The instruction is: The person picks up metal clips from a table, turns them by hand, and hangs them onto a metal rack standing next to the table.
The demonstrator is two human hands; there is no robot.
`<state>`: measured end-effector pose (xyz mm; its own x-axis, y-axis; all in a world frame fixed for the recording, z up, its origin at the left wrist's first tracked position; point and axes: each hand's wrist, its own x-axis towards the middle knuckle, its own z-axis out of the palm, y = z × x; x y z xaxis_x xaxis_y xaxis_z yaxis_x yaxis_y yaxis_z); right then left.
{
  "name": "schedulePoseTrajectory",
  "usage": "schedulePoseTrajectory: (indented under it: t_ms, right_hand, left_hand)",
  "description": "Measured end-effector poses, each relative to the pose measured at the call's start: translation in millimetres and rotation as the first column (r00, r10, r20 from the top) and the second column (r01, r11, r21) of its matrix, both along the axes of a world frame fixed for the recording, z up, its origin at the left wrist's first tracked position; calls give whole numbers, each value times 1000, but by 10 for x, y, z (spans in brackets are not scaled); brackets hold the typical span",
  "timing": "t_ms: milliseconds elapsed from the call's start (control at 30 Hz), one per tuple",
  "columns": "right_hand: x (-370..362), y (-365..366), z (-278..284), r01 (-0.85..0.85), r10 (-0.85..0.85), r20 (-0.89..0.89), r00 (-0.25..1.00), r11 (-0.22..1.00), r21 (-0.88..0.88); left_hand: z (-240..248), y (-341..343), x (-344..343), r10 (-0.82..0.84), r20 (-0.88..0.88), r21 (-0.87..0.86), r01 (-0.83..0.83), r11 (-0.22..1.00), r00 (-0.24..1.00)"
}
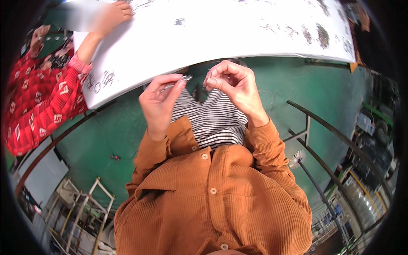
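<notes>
My left hand (158, 102) is closed in a pinch on a small shiny metal piece (187, 78), which pokes out past the thumb and forefinger. A short gap to the right, my right hand (233, 87) has its thumb and forefinger pressed together. Whatever may be between those fingertips is too small to make out. Both hands are raised over my striped lap (208, 121), just in front of the near edge of a white table (178, 51).
Small dark pieces (322, 36) lie in scattered piles on the table, with another loose pile (102, 81) at its left corner. At the left sits a person in a red patterned sleeve (46, 106), one arm on the table. Another person's hand (362, 18) shows far right. Metal bars (323, 123) stand at the right.
</notes>
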<state>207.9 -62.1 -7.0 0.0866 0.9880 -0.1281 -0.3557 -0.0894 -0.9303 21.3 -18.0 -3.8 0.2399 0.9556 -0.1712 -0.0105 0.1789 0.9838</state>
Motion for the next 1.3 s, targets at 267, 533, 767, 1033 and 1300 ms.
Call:
schedulePoseTrajectory:
  t_ms: [267,533,767,1033,1300]
  right_hand:
    - [-156,244,-141,-40,37,94,995,999,30]
    - [-191,351,-206,5,-48,209,977,980,200]
    - [-311,192,-28,2,-283,569,772,897,443]
    - [-344,150,-103,-13,-244,549,799,907,422]
    - [-381,101,-82,34,-263,608,749,931,362]
  left_hand:
    - [-82,27,-17,-6,19,53,5,999,1000]
    - [-117,63,34,-35,-1,122,35,992,999]
    - [-157,328,-130,-95,-166,251,135,959,982]
    - [-507,1303,390,56,-446,530,213,820,893]
    - [-1136,1580,646,-31,-387,349,177,920,922]
